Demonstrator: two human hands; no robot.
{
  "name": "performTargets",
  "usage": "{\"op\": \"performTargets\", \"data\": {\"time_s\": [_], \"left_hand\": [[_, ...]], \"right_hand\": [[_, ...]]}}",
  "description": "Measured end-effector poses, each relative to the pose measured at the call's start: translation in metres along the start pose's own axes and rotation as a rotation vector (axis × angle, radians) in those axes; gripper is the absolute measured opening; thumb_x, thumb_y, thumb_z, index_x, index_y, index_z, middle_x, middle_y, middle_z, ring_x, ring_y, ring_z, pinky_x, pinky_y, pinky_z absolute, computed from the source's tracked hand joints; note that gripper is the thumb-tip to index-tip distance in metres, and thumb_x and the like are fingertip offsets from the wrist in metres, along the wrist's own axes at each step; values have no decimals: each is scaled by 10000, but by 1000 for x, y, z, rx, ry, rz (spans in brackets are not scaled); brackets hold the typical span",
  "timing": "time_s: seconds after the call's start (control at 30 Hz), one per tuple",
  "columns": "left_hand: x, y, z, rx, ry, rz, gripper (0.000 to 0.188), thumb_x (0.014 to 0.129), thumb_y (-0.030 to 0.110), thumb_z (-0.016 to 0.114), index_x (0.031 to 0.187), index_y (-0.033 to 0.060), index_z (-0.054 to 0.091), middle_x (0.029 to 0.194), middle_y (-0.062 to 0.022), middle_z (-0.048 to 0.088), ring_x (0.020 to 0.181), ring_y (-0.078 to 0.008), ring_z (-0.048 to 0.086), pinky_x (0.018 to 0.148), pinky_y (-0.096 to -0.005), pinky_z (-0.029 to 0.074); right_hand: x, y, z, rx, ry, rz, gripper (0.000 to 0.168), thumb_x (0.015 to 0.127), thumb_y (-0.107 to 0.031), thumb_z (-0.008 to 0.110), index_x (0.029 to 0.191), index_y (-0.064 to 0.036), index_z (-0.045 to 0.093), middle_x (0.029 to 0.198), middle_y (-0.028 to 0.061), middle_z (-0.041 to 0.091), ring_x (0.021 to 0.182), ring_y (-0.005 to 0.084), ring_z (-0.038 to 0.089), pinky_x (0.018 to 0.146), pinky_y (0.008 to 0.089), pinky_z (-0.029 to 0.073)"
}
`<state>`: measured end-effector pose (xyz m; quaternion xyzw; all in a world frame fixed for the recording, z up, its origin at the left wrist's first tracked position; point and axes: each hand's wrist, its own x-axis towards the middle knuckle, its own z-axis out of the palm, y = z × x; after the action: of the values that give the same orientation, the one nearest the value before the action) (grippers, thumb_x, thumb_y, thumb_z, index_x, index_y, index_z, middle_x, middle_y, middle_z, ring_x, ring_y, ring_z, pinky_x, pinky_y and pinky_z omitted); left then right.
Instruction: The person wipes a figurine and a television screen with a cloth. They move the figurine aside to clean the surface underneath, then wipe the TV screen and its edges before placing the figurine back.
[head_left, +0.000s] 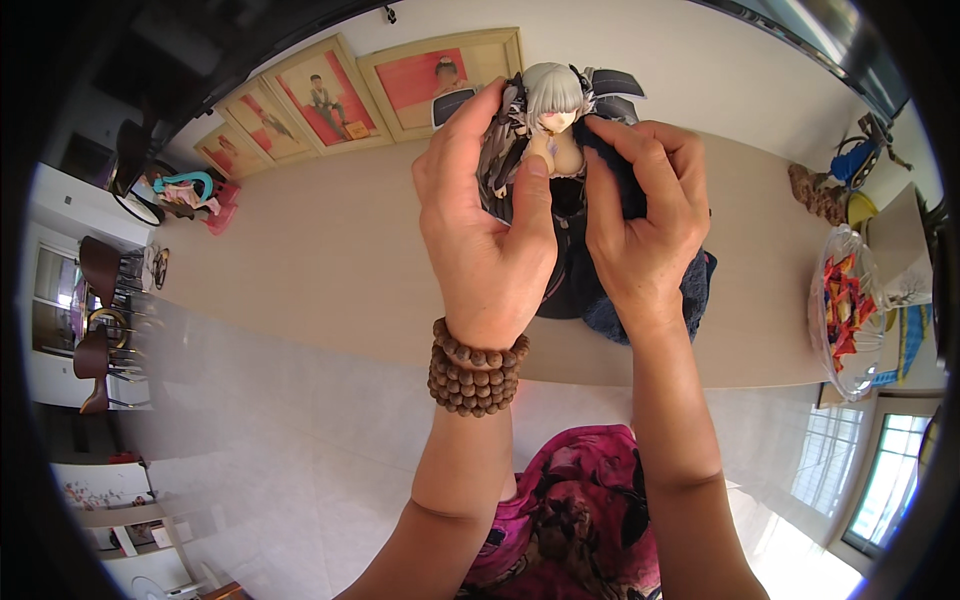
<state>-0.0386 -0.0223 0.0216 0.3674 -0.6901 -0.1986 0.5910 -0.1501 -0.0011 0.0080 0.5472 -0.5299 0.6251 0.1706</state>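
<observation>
An anime-style figurine (556, 112) with pale grey hair and black attire stands upright before me on the beige cabinet top. My left hand (487, 232) is around its left side in the picture, with fingers behind the hair and the thumb across the chest. Between the thumb and fingers of my right hand (649, 202) is a dark navy plush cloth (619, 180), pressed to the figurine's other shoulder. The rest of the cloth hangs below that hand, over part of the dark base (559, 296). My hands hide much of the figurine's body.
Several framed pictures (322, 94) lean against the wall at back left. A teal-haired figurine (187, 191) stands at the far left. On the right are a clear bowl (821, 315) of wrapped sweets (847, 304) and a blue-clad figurine (855, 161) by a brown rocky piece (816, 193).
</observation>
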Motion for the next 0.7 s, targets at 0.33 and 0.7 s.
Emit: {"op": "performTargets", "data": {"time_s": [0.33, 0.7], "left_hand": [[0, -5, -4, -18, 21, 6, 454, 785, -2, 602, 1229, 46, 522, 1153, -80, 580, 1005, -194, 511, 896, -339, 415], [-1, -15, -24, -151, 90, -102, 311, 806, -32, 567, 1108, 40, 594, 1066, -47, 615, 918, -143, 543, 817, -277, 452]], "right_hand": [[-2, -1, -10, -94, -126, -37, 282, 680, 2, 680, 930, -130, 676, 869, 49, 565, 579, 192, 564, 513, 295, 467], [-11, -35, -38, -53, -202, 33, 135, 754, 63, 597, 872, 6, 564, 840, 112, 550, 745, 237, 538, 692, 298, 442]]}}
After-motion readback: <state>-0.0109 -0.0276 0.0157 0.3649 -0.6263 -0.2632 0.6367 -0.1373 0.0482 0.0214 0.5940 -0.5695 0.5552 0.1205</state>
